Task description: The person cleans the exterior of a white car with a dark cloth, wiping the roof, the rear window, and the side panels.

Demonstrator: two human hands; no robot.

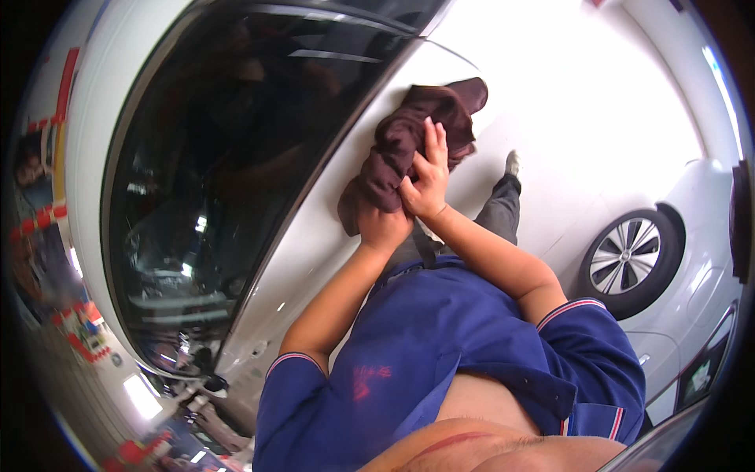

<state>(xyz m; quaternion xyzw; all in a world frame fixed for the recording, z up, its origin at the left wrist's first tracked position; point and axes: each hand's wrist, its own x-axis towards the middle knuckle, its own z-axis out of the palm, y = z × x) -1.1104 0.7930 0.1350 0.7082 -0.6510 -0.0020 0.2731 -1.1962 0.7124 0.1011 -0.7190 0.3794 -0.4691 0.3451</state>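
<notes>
A bunched dark maroon cloth [394, 156] hangs in front of me, close to the white car's door panel [315, 221]. My left hand [384, 227] grips its lower end, and the fingers are partly hidden by the folds. Against the cloth's right side lies my right hand [427, 183], its thumb and index finger closing on a fold while the other fingers stretch out along the fabric. Above the panel, the car's dark side window [236, 153] reflects lights and shapes.
To my right stands another light-coloured car [702, 248], its wheel [626, 256] facing me. My shoe [513, 163] rests on the white floor [566, 118] between the cars. Blurred red-edged displays [38, 221] line the far left.
</notes>
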